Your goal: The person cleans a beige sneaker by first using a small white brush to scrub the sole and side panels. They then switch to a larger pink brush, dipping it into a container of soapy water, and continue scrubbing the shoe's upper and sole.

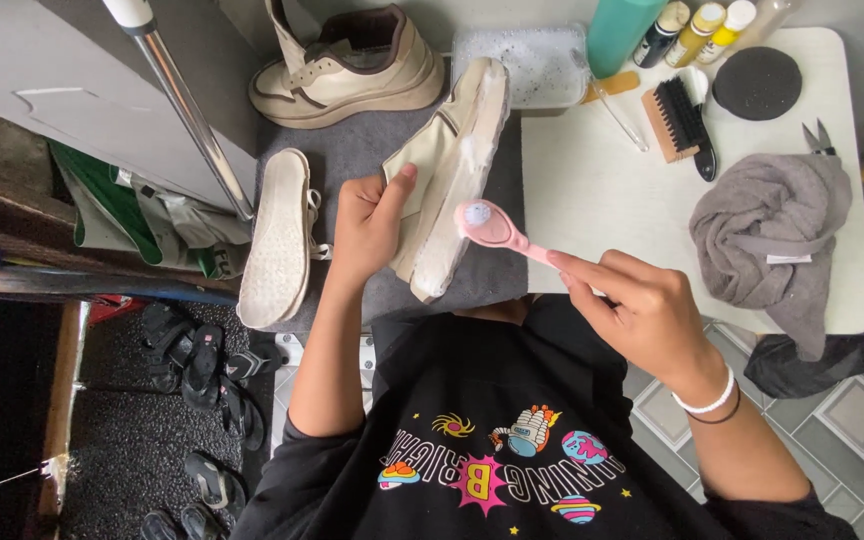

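Left hand, seen from the head camera, grips a cream sneaker by its upper, thumb pressed on the side panel, holding it tilted on its edge over a grey mat so that the soapy white sole faces right. Right hand is closed around the handle of a pink brush, whose round head rests against the foamy sole edge near the middle of the shoe. A second cream sneaker lies sole-up just left of the left hand, and a third stands upright at the far end of the mat. On the white bench to the right lie a wooden scrub brush, a crumpled grey towel, a black round pad, small pliers, and a teal bottle beside several smaller bottles. A tub of foam sits just beyond the held shoe.
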